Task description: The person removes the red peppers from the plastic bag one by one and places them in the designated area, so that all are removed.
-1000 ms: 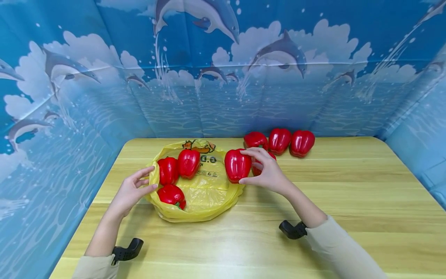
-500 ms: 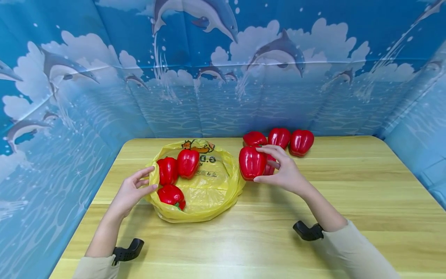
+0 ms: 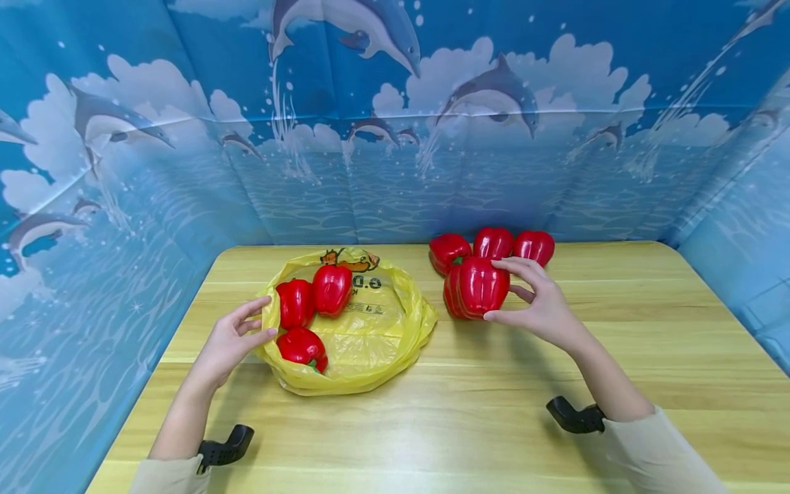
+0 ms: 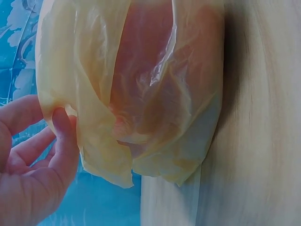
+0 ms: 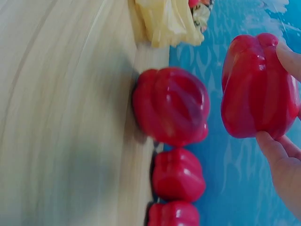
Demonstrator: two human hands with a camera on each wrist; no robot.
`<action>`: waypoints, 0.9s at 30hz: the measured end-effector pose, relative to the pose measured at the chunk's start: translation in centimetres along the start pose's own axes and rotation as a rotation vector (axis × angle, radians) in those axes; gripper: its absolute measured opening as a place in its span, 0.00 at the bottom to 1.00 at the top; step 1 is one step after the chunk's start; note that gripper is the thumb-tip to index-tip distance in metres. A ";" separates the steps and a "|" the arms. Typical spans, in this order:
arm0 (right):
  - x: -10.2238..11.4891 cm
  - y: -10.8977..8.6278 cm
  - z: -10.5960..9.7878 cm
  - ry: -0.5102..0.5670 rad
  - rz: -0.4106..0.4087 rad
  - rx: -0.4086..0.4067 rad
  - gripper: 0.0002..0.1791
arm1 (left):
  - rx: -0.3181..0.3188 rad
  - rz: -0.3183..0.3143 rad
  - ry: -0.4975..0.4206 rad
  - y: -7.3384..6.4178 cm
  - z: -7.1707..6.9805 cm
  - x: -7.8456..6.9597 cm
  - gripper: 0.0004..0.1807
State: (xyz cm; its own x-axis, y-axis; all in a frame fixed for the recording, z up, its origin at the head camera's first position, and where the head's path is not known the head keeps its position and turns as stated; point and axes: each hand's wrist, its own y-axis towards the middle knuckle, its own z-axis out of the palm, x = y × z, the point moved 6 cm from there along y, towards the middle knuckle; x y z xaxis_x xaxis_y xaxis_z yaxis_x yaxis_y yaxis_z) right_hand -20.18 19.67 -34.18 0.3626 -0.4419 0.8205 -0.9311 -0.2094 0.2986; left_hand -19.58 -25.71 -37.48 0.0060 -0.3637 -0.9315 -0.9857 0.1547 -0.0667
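My right hand (image 3: pixel 540 302) holds a red bell pepper (image 3: pixel 485 287) between thumb and fingers. In the right wrist view this held pepper (image 5: pixel 258 89) is raised off the table. Another bell pepper (image 3: pixel 453 293) is mostly hidden behind it in the head view. On the left, my left hand (image 3: pixel 231 339) pinches the rim of a yellow plastic bag (image 3: pixel 370 346), which lies with its mouth spread. Inside the bag are three red bell peppers: one at the left (image 3: pixel 296 302), one at the back (image 3: pixel 333 290) and one near the front (image 3: pixel 302 345). The left wrist view shows the bag's thin wall (image 4: pixel 155 94) close up.
Three more red bell peppers stand along the table's back edge: a left one (image 3: pixel 448 251), a middle one (image 3: pixel 493 243) and a right one (image 3: pixel 535 245). The wooden table (image 3: pixel 395 439) meets a blue dolphin-print curtain (image 3: pixel 395 185) at the back and left.
My right hand has moved right with the bell pepper, away from the bag's right rim to in front of the other peppers. My left hand has stayed at the bag's rim.
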 end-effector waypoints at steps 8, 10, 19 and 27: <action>-1.8 -1.4 -1.4 0.005 0.063 -0.031 0.42 | -0.003 0.004 0.004 0.1 0.0 0.5 0.35; -2.2 -1.7 -1.7 0.004 0.079 -0.039 0.41 | -0.001 0.005 0.007 0.0 0.0 0.5 0.35; -4.6 -3.1 -2.1 0.031 0.130 -0.037 0.39 | 0.004 -0.002 0.016 -0.2 0.1 0.6 0.35; -6.9 -3.5 -2.4 0.008 0.176 -0.049 0.39 | -0.001 -0.005 0.013 0.0 0.1 0.6 0.35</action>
State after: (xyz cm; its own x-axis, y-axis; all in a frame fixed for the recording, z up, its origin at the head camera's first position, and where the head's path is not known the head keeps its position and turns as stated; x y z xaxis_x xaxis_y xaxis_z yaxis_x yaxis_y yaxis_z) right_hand -19.55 25.54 -39.73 0.1941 -0.4606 0.8661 -0.9810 -0.0865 0.1738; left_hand -19.55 -25.86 -38.10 0.0089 -0.3763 -0.9265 -0.9858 0.1520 -0.0712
